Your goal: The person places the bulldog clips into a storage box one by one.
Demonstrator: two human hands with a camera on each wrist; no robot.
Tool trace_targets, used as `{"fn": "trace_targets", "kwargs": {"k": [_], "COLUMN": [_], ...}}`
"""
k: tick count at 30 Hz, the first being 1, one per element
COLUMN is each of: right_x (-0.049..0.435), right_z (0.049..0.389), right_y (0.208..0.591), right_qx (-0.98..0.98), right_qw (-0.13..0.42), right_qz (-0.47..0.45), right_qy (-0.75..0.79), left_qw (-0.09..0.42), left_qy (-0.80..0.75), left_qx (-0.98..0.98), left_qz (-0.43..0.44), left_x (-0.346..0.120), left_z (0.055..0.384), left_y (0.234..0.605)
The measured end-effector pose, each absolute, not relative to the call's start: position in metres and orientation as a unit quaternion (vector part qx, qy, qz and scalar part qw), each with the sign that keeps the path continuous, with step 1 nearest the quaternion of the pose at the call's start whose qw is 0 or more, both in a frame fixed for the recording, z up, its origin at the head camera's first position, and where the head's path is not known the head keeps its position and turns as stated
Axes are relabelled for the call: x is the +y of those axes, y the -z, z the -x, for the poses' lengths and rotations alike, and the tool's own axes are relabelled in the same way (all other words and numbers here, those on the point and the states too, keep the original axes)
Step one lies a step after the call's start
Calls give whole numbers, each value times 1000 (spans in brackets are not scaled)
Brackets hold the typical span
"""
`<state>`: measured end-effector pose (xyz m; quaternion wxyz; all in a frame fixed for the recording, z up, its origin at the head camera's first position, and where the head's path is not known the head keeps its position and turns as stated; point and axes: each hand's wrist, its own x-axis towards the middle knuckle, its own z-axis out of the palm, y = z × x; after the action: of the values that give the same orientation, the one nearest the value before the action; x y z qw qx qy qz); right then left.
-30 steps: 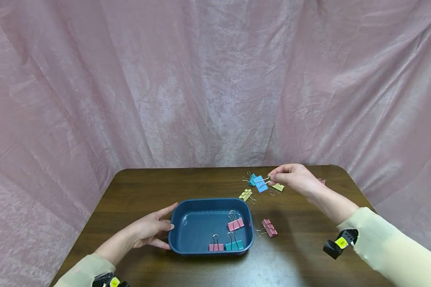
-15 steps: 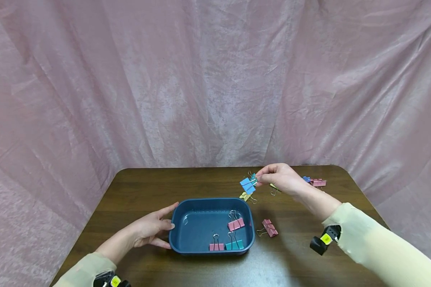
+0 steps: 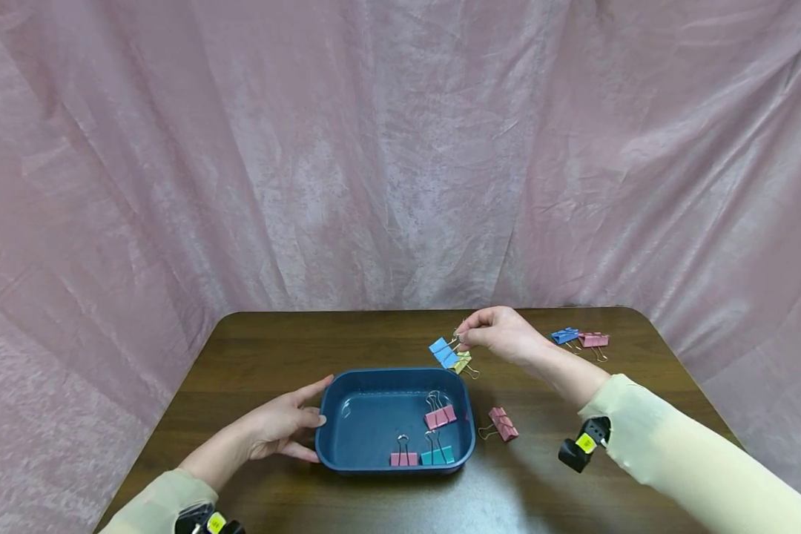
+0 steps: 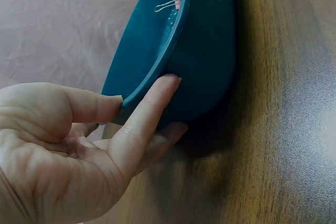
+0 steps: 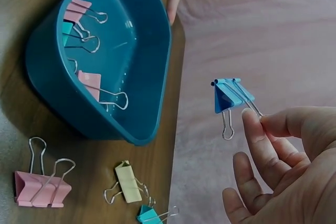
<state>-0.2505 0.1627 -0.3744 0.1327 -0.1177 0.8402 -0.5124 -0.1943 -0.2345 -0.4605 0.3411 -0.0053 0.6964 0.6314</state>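
- A pale green cloth sleeve is worn on the right arm, and a small black camera with a yellow label is strapped at that wrist.
- A dark blue-green tray with round corners is set on the brown wooden table. Its left end is pinched by the left hand, with the thumb on the rim and the fingers against the outer wall.
- Inside, by the front wall, a pink metal binder clip and a teal metal binder clip are set side by side.
- A second pink clip is placed farther back in the tray.
- A third pink clip is seen on the table, right of the tray.
- A light blue metal binder clip is held up past the tray's back right corner. One wire handle is pinched by the right hand; the other is hung down.
- A pale yellow clip is partly covered by it in the head view.
- Another teal clip is shown near the yellow one.
- A darker blue clip and a fourth pink clip are seen at the far right.
- Shiny pink cloth is hung behind.
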Motion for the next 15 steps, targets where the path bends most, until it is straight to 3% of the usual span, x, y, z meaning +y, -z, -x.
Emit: {"fn": "trace_targets", "kwargs": {"k": [15], "right_x": [137], "right_z": [250], "right_y": [384], "right_qx": [848], "right_qw": [140], "right_qz": [151], "right_qy": [489], "left_qw": [341], "left_qy": [-632], "left_qx": [696], "left_qz": [4], "left_x": [-235], "left_z": [194], "left_y": [461]}}
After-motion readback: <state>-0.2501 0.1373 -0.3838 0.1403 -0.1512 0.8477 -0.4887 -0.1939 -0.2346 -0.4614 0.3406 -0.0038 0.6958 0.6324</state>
